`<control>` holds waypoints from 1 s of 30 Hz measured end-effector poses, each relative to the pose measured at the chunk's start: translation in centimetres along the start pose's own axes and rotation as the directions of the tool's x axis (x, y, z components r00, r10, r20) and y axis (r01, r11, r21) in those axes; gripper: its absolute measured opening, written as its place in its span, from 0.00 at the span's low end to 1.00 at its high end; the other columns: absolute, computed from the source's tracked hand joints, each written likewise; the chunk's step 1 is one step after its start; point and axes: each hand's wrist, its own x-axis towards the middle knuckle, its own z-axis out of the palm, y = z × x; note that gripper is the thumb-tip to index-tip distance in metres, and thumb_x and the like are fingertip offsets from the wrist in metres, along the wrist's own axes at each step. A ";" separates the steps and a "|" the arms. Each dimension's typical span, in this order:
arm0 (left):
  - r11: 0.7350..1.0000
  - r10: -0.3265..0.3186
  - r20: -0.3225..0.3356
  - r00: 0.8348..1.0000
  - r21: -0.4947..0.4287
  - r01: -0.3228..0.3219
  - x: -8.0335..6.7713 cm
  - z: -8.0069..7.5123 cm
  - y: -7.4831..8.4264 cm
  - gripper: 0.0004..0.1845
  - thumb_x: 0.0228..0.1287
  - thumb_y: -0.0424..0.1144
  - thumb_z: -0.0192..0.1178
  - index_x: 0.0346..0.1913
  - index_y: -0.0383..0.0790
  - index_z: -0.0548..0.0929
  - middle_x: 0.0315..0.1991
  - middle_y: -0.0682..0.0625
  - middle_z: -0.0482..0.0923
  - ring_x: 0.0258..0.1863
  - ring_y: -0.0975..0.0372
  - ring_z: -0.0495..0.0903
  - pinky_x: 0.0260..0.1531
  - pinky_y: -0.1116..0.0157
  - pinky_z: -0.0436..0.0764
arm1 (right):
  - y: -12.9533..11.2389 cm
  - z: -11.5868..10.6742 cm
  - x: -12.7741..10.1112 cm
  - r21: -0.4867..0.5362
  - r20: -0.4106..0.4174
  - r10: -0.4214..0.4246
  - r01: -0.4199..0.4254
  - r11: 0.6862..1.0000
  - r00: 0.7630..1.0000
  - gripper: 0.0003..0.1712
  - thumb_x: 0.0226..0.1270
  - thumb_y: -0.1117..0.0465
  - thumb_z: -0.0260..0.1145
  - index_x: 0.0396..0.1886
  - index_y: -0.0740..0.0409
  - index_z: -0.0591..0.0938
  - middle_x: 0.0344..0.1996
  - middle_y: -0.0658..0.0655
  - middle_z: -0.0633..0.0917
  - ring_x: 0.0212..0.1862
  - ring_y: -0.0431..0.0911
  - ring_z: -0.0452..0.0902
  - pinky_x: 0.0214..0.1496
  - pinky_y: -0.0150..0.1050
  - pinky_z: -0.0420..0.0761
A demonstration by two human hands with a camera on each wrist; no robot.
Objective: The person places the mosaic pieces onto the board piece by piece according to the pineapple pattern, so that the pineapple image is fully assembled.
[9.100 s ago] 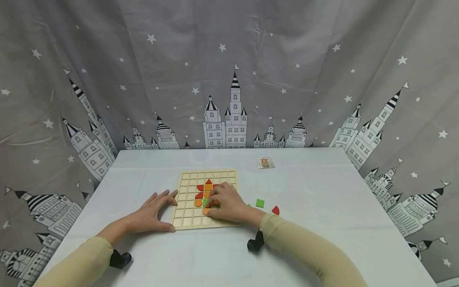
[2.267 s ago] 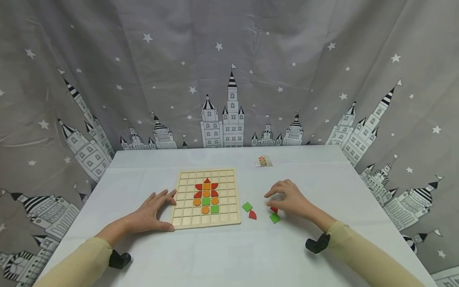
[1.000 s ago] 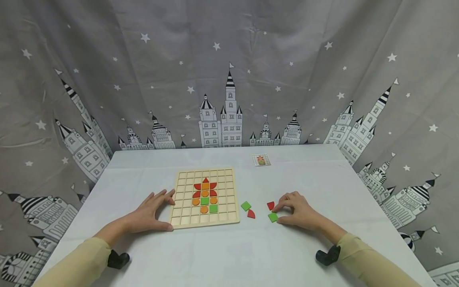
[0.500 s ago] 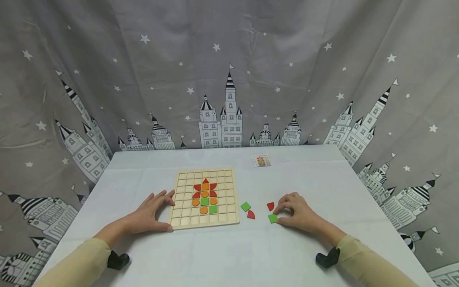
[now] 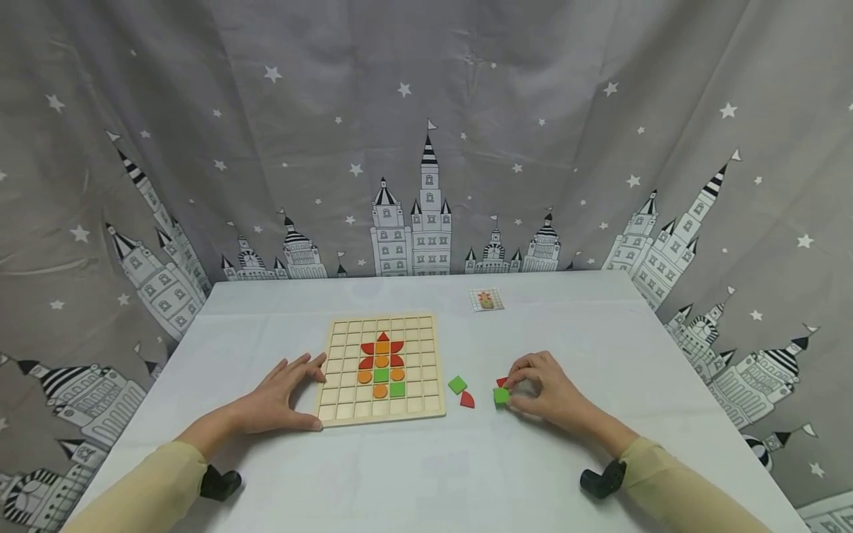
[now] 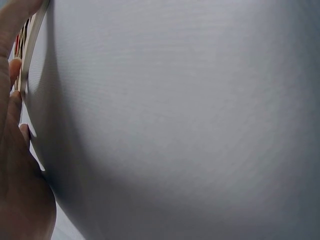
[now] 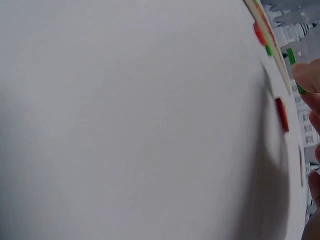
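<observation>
My right hand [image 5: 548, 392] pinches a green square tile [image 5: 501, 398] between thumb and fingers; in the right wrist view that tile [image 7: 292, 57] is seen edge-on, raised off the table. Behind it a red quarter-circle tile [image 5: 502, 382] lies partly hidden by the hand. My left hand [image 5: 283, 396] rests at the left edge of a wooden grid board [image 5: 420, 355], fingers and thumb spread along its side. On the board, red, orange and green tiles form a flower-like figure, with a green square [image 5: 397, 389] at its lower right.
Between board and right hand lie a loose green square [image 5: 457, 384] and a red quarter-circle [image 5: 468, 400]. A small printed picture card [image 5: 486, 300] lies near the back of the white table [image 5: 426, 474]. A grey castle-patterned curtain [image 5: 300, 111] hangs behind.
Earlier the right hand was over the board, then moved right to the loose tiles. Since half a second ago it has lifted the green square off the table. The left hand stays put.
</observation>
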 end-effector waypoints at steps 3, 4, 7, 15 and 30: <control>1.000 -0.009 0.000 1.000 -0.001 0.009 0.0 0.0 -0.1 0.41 0.44 0.66 0.77 0.57 0.52 0.73 0.81 0.43 0.53 0.80 0.41 0.43 0.77 0.39 0.34 | -0.8 0.4 1.1 0.019 -0.014 -0.013 0.013 1.000 1.000 0.14 0.57 0.59 0.80 0.39 0.36 0.88 0.49 0.41 0.78 0.58 0.46 0.65 0.61 0.54 0.72; 1.000 -0.011 0.000 1.000 -0.001 0.011 0.0 0.1 -0.1 0.41 0.44 0.67 0.77 0.57 0.52 0.73 0.81 0.43 0.53 0.80 0.41 0.43 0.77 0.39 0.34 | -1.2 0.6 1.5 0.024 -0.016 -0.016 0.017 1.000 1.000 0.14 0.57 0.59 0.80 0.39 0.37 0.88 0.49 0.41 0.78 0.58 0.46 0.64 0.62 0.54 0.72; 1.000 -0.020 0.000 1.000 0.003 0.020 0.0 0.1 -0.2 0.41 0.43 0.68 0.77 0.57 0.53 0.72 0.81 0.44 0.53 0.80 0.42 0.42 0.77 0.39 0.34 | -2.2 1.3 2.9 0.036 -0.015 -0.035 0.036 0.999 0.999 0.13 0.57 0.58 0.80 0.39 0.38 0.88 0.49 0.42 0.79 0.59 0.46 0.65 0.62 0.53 0.72; 1.000 -0.009 -0.018 1.000 0.003 0.009 0.0 0.1 -0.3 0.42 0.43 0.68 0.77 0.57 0.52 0.72 0.81 0.45 0.53 0.80 0.42 0.43 0.77 0.40 0.34 | -5.7 3.8 6.4 0.123 0.018 -0.034 0.031 0.992 0.999 0.11 0.58 0.56 0.79 0.39 0.37 0.88 0.50 0.39 0.78 0.60 0.44 0.63 0.64 0.53 0.70; 1.000 -0.014 -0.011 1.000 0.006 0.014 0.0 0.1 -0.2 0.42 0.42 0.68 0.77 0.57 0.52 0.72 0.81 0.44 0.53 0.80 0.42 0.43 0.77 0.40 0.35 | -10.7 10.3 11.2 -0.020 0.066 -0.214 0.216 0.976 0.974 0.09 0.59 0.51 0.79 0.38 0.43 0.90 0.50 0.43 0.82 0.58 0.44 0.67 0.61 0.46 0.70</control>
